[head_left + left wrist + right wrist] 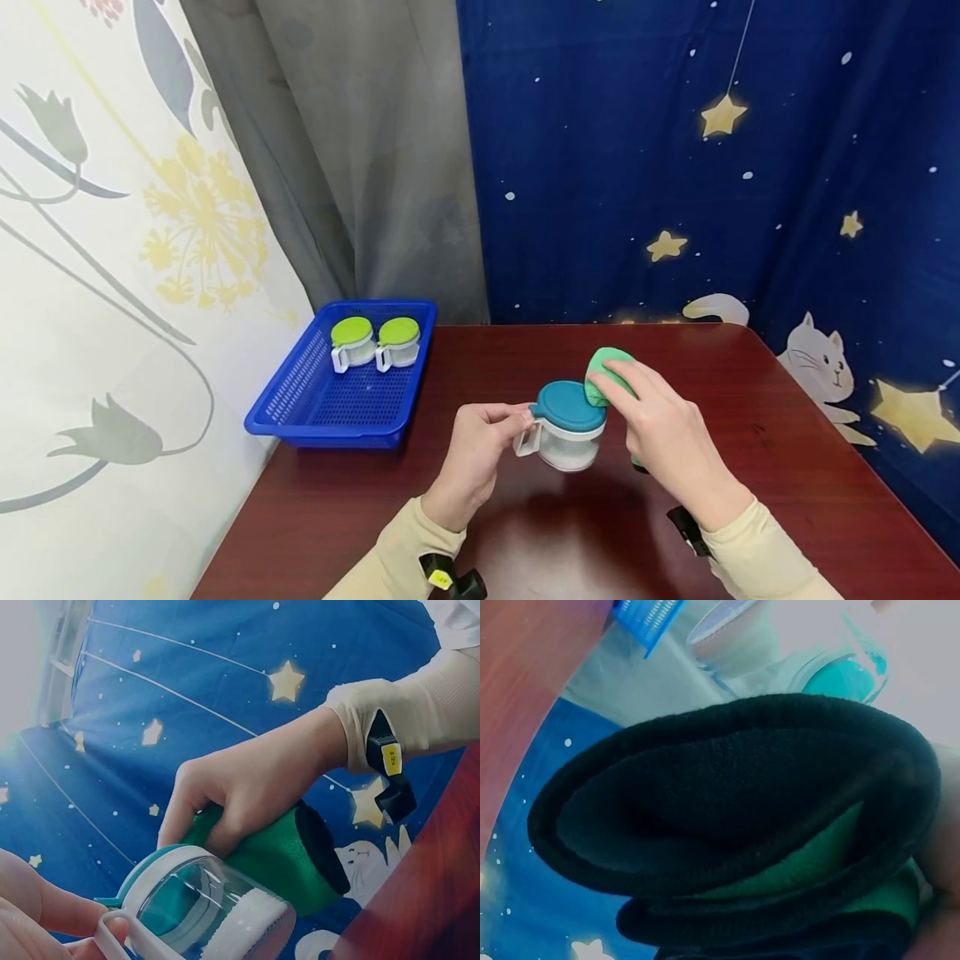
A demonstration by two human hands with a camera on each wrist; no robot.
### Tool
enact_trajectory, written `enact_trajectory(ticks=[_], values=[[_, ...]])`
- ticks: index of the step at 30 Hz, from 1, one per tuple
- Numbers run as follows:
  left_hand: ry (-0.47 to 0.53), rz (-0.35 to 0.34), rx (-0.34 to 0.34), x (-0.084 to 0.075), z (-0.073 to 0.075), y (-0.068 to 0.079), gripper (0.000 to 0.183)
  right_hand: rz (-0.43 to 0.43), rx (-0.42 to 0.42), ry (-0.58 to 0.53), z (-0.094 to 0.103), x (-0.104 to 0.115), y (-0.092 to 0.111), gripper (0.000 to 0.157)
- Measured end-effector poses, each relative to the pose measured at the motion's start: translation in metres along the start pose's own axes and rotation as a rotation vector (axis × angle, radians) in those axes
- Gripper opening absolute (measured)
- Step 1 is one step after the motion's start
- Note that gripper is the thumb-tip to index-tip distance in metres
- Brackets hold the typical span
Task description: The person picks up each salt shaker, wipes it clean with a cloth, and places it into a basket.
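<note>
Over the table, my left hand (477, 450) pinches the white handle of a clear seasoning jar (570, 446), thumb beside the lid's tab. The jar has a teal lid (572, 406) and white grainy contents, which show through its clear wall in the left wrist view. My right hand (667, 425) grips a folded green cloth (609, 367) and presses it to the lid's right edge. In the right wrist view the cloth's dark-bordered fold (735, 802) fills the middle and covers part of the jar.
A blue perforated basket (262, 421) stands at the table's back left. Inside it are two similar jars with lime-green lids (352, 331), handles facing me. Curtains hang behind the dark red table (750, 400), and a patterned cloth hangs along the left.
</note>
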State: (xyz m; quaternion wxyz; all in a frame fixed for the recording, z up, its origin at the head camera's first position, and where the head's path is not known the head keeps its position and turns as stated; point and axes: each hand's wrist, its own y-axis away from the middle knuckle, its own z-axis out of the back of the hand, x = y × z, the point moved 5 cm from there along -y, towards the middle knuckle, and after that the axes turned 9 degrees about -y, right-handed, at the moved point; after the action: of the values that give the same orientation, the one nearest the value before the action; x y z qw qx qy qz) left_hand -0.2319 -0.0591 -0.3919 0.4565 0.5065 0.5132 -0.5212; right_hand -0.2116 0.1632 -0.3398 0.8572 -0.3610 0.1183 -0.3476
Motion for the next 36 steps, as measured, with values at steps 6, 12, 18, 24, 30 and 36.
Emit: enact_trajectory(ticks=[6,12,18,24,30,36], values=[[0.014,-0.015,0.020,-0.002,-0.001,-0.001,0.017,-0.009,0.003,-0.013,0.001,-0.001,-0.001,0.073],[0.037,-0.023,0.060,0.000,-0.006,-0.001,0.017,0.038,-0.017,-0.091,0.004,0.008,-0.007,0.069],[0.058,-0.065,0.086,0.000,-0.009,-0.003,0.018,0.134,0.007,-0.114,0.011,0.022,-0.019,0.066],[0.069,-0.091,0.112,0.000,-0.011,-0.005,0.017,0.200,0.116,-0.036,0.012,0.035,-0.034,0.067],[0.074,-0.090,0.117,0.001,-0.008,-0.006,0.017,0.225,0.170,-0.005,0.009,0.037,-0.037,0.072],[0.068,-0.067,0.096,0.005,0.000,-0.009,0.015,0.170,0.205,-0.051,0.005,0.020,-0.026,0.064]])
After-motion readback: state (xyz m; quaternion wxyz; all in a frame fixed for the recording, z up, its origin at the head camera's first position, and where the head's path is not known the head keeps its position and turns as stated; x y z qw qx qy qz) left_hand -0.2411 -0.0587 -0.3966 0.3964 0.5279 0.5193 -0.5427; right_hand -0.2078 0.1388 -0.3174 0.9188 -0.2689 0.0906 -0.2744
